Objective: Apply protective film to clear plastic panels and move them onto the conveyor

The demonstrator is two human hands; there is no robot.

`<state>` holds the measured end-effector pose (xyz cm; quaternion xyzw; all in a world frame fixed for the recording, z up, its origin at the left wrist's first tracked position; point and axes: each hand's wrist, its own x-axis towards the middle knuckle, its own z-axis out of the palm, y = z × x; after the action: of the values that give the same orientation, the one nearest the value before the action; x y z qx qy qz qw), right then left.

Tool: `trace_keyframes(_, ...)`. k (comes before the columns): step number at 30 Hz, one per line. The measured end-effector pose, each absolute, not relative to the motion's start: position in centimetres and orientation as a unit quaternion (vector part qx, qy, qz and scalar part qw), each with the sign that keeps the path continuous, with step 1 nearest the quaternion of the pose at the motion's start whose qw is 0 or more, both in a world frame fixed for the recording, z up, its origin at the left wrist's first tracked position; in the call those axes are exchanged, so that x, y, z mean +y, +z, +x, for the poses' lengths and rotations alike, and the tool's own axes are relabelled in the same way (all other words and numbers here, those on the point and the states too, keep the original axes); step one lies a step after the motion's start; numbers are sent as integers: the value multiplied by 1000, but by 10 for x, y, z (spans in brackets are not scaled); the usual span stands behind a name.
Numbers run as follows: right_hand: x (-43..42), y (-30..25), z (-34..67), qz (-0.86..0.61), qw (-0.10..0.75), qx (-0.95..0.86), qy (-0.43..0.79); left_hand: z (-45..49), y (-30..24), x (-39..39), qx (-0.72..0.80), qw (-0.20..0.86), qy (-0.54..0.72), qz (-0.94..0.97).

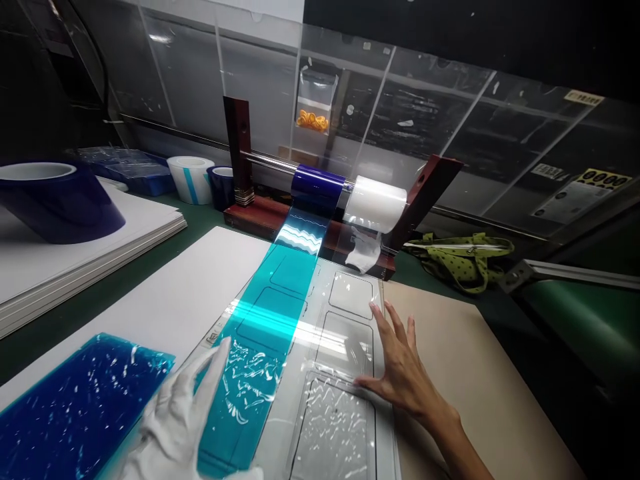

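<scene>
A strip of blue film [270,313] runs toward me from the dark blue roll [319,183] over a flat board with black-outlined rounded rectangles. My left hand [170,413], in a white glove, lies along the strip's left edge, index finger stretched out and thumb apart near the bottom. To the right, clear film [340,413] with wrinkles and shiny spots covers more outlined rectangles. My bare right hand [403,363] is spread at the clear film's right edge, fingers apart; whether its fingertips touch the film, I cannot tell.
A wooden stand [423,200] holds the blue roll and a white roll [377,200] on a metal rod. At left, a stack of blue film pieces [85,407] lies on white sheets, with a large blue roll [60,200] behind. A green bag [465,257] sits at right.
</scene>
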<state>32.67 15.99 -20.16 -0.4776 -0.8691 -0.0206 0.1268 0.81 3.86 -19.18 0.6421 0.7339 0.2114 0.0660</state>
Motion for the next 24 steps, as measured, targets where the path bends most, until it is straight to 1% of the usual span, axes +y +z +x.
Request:
trace_keyframes(4,155,-193,329,-474,148,-867,-31,-19,-175,86,790,115,228,557)
trace_keyframes(5,153,-191,329,-469,154,-869,-35,-27,-169,102,787,155,237,548)
trace_keyframes(7,148,-187,328,-459,166,-872,-43,-40,-160,134,772,245,209,548)
trace_keyframes(10,140,-183,324,-441,186,-877,-48,-51,-160,173,760,274,167,566)
trace_keyframes(13,129,-179,323,-426,205,-879,-60,-51,-167,187,756,294,154,564)
trace_keyframes(17,108,-175,322,-414,238,-875,-74,-46,-167,170,726,361,218,543)
trace_keyframes(19,94,-172,316,-412,266,-871,-40,-44,-163,156,698,414,259,524)
trace_keyframes(20,86,-170,311,-415,283,-865,-5,-44,-162,148,685,438,275,513)
trace_keyframes(22,70,-166,297,-436,318,-837,96,-44,-161,132,668,475,297,489)
trace_keyframes(24,55,-163,280,-471,334,-790,207,-45,-165,115,658,502,309,467)
